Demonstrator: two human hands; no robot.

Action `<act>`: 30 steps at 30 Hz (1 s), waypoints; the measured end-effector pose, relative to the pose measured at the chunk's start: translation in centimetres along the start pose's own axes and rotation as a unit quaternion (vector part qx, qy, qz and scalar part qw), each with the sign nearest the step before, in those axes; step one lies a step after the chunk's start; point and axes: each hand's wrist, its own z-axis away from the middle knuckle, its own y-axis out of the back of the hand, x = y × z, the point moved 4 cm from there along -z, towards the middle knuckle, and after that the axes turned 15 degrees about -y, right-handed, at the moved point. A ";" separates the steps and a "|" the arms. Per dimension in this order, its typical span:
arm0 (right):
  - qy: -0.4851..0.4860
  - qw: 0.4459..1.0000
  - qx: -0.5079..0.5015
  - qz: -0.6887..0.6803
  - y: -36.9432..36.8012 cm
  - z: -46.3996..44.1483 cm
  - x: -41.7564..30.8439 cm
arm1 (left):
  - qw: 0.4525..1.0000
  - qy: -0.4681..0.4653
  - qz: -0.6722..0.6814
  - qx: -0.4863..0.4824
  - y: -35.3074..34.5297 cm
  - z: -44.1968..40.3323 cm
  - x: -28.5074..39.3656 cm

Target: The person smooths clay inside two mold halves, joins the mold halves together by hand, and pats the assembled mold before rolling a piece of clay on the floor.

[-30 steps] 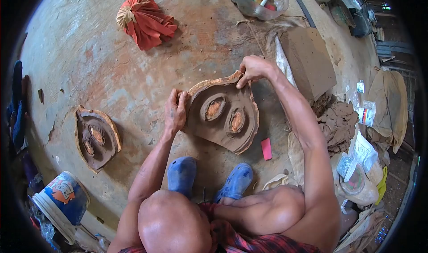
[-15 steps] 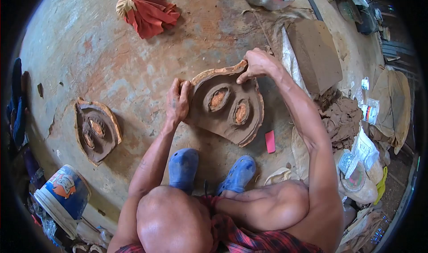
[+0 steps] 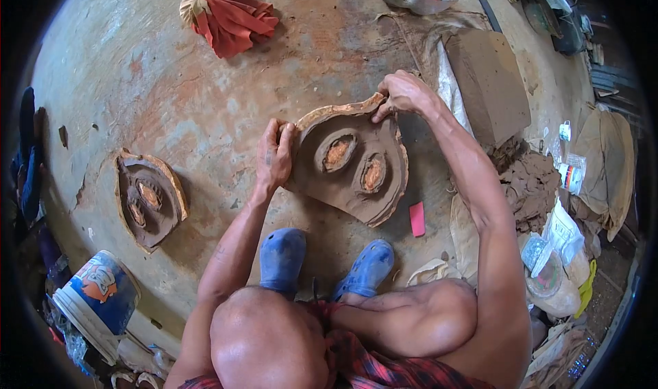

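Observation:
A wide mould (image 3: pixel 329 193) with a rough orange-tan rim lies on the floor before me, lined with brown clay. Two raised oval rings stand inside it, each around an orange centre. My left hand (image 3: pixel 274 157) is closed on the mould's left edge, thumb side toward the rim. At the upper right corner, my right hand (image 3: pixel 406 95) grips the rim, its thumb pressed on the clay inside. A smaller clay-lined mould (image 3: pixel 164 219) of similar make rests farther left. Just right of the large mould lies a pink flat piece (image 3: pixel 417 219).
A brown clay slab (image 3: pixel 490 84) and a heap of clay (image 3: pixel 531 187) lie at right, near plastic tubs and bags. A red cloth bundle (image 3: pixel 236 19) sits at the back. The blue bucket (image 3: pixel 103 286) is at lower left. My blue clogs (image 3: pixel 282 255) are close to the mould.
My right hand's thumb has shifted slightly along the clay near the upper right corner. The view has moved a little; both hands stay on the mould.

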 end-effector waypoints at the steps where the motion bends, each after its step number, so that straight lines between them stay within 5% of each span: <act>1: -0.001 1.000 0.002 0.000 0.4 0.2 -0.2 | 1.000 -0.004 0.002 0.003 -0.1 0.1 0.0; 3: -0.031 0.995 0.002 0.091 1.0 0.4 -0.8 | 1.000 -0.013 0.003 0.008 -0.1 -0.4 -0.1; 9: -0.001 1.000 0.009 -0.003 -0.4 -0.7 1.0 | 1.000 0.009 -0.023 -0.002 0.2 -0.4 0.3; 30: 0.023 0.999 -0.040 -0.017 0.4 -1.6 1.5 | 1.000 -0.007 -0.014 -0.008 0.1 -0.3 -0.1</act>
